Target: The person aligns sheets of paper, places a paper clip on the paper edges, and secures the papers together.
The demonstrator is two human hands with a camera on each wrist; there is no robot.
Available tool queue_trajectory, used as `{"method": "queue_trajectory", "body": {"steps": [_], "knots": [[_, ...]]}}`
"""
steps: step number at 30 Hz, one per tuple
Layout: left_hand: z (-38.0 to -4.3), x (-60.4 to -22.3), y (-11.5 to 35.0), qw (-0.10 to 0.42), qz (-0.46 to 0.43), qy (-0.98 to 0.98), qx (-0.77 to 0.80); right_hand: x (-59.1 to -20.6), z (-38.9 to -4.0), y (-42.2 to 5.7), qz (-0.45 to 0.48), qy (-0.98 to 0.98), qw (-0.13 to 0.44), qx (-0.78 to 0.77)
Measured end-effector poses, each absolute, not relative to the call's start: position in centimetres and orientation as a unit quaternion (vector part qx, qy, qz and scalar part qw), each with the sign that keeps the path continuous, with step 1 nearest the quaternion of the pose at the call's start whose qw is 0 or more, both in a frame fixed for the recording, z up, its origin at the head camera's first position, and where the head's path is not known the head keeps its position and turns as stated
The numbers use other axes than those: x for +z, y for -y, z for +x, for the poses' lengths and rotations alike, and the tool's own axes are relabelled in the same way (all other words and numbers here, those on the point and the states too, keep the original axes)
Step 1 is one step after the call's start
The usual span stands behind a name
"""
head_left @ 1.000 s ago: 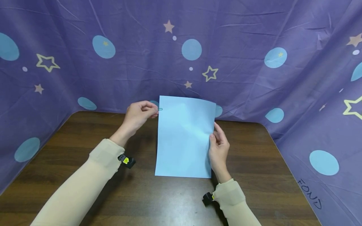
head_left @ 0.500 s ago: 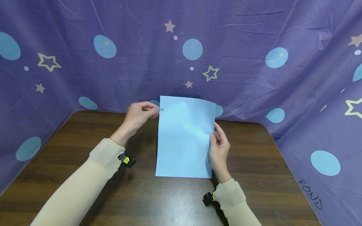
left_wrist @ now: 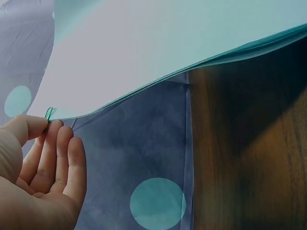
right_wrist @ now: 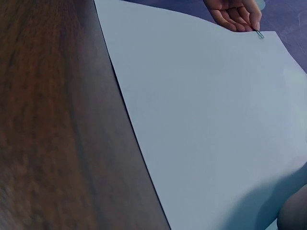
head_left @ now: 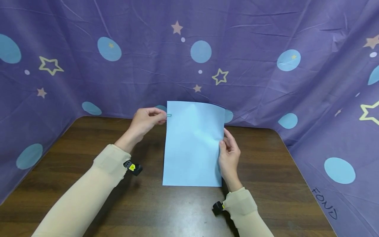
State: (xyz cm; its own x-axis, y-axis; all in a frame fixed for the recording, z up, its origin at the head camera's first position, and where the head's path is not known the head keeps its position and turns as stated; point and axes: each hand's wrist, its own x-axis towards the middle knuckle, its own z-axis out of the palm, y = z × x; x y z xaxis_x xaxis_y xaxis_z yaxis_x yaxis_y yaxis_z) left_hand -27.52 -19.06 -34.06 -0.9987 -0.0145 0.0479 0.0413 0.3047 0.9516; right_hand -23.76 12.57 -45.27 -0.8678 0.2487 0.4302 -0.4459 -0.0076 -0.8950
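Note:
Several light blue sheets of paper (head_left: pixel 193 144) are held up together over the table, their stacked edges showing in the left wrist view. A small green paper clip (head_left: pixel 169 115) sits over their left edge near the top corner. My left hand (head_left: pixel 145 119) pinches the clip's outer end between thumb and index finger; the other fingers curl loosely below, as the left wrist view shows. On the right edge, my right hand (head_left: pixel 229 157) grips the sheets with the thumb in front and fingers partly hidden behind. Only a bit of the right hand (right_wrist: pixel 293 211) appears in the right wrist view.
The brown wooden table (head_left: pixel 266 184) lies under the sheets and both forearms. A purple curtain (head_left: pixel 245 39) with blue dots and stars stands behind and at both sides. A dark camera (head_left: pixel 133 168) is strapped to the left wrist, another camera (head_left: pixel 217 208) to the right.
Both hands keep the same holds. The sheets and the paper clip stay almost exactly where they were.

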Motion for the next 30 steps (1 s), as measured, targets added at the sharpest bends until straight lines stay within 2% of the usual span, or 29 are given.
{"method": "queue_trajectory", "body": {"steps": [8, 19, 30], "knots": [[-27.6, -34.0, 18.9, 0.031, -0.005, 0.81, -0.585, -45.2, -23.7, -12.5, 0.07, 0.66, 0.241, 0.708], [-27.5, -33.9, 18.6, 0.01, -0.02, 0.803, -0.596, -45.0, -23.6, -12.6, 0.076, 0.663, 0.246, 0.703], [-27.2, -35.6, 18.1, 0.069, -0.018, 0.791, -0.608, -44.8, -23.5, -12.4, 0.065, 0.659, 0.248, 0.707]]}}
